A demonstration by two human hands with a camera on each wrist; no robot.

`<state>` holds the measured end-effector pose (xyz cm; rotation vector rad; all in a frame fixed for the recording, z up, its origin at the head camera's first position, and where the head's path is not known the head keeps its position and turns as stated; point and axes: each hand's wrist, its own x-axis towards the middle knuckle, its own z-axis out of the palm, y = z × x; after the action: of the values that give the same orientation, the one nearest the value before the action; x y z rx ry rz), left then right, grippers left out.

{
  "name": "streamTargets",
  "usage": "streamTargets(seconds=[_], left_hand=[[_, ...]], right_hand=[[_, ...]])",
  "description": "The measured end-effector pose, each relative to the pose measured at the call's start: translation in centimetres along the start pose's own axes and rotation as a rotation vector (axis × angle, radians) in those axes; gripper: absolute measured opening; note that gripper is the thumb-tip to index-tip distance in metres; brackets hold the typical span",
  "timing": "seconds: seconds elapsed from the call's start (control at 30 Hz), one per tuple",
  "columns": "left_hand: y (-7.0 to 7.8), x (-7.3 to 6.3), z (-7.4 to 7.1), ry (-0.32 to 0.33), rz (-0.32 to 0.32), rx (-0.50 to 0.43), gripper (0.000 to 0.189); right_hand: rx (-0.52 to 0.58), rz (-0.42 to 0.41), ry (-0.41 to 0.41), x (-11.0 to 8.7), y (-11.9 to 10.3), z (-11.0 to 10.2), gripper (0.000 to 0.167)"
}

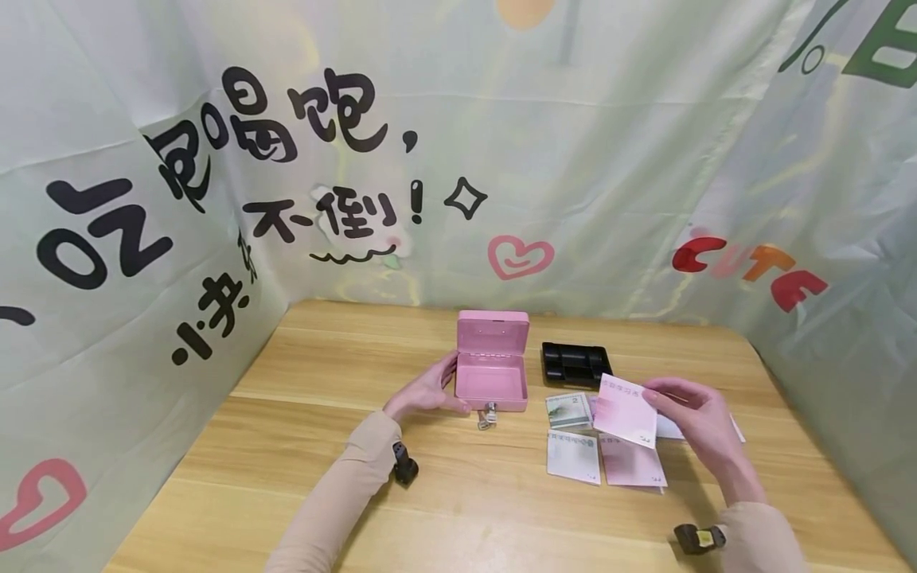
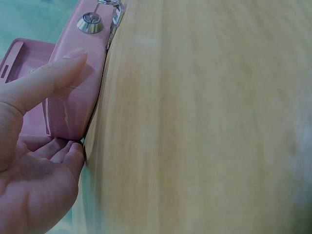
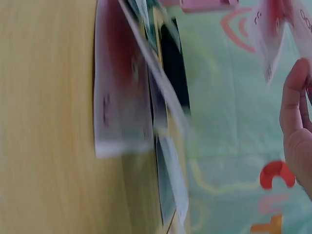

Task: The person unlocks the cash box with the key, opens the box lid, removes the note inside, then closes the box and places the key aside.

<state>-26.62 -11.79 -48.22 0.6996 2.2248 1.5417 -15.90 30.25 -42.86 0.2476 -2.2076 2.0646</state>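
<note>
A pink cash box (image 1: 494, 405) stands on the table with its lid up and its inside bare. My left hand (image 1: 432, 387) grips its left side. In the left wrist view, the thumb (image 2: 53, 78) lies on the box front beside the round lock (image 2: 90, 23), while the fingers curl against the side. Keys (image 1: 487, 417) hang at the lock. My right hand (image 1: 698, 418) pinches a folded pink banknote (image 1: 625, 410) above other notes; the right wrist view shows its two leaves (image 3: 268, 39) spread apart. Below lie another pink note (image 1: 634, 465), a pale note (image 1: 573, 458) and a green note (image 1: 568, 411).
Behind the notes is a black compartment tray (image 1: 576, 377), right of the cash box. More pale paper (image 1: 668, 428) lies partly hidden behind my right hand. Printed fabric (image 1: 609, 159) surrounds the wooden table (image 1: 444, 509) at the back and sides.
</note>
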Motion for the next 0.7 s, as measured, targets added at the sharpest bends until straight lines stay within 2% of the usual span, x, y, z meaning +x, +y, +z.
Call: streamTargets(seconds=[0.37, 0.47, 0.7], left_hand=[[-0.1, 0.0, -0.2, -0.002, -0.034, -0.011, 0.118], [0.1, 0.0, -0.2, -0.007, -0.032, -0.008, 0.118], [0.2, -0.1, -0.1, -0.011, -0.013, -0.005, 0.115]], right_hand=[[0.13, -0.025, -0.058, -0.6, 1.1, -3.8, 0.03], [0.113, -0.032, -0.075, -0.8, 1.3, -4.7, 0.032], [-0.012, 0.002, -0.108, -1.0, 1.9, -6.7, 0.032]])
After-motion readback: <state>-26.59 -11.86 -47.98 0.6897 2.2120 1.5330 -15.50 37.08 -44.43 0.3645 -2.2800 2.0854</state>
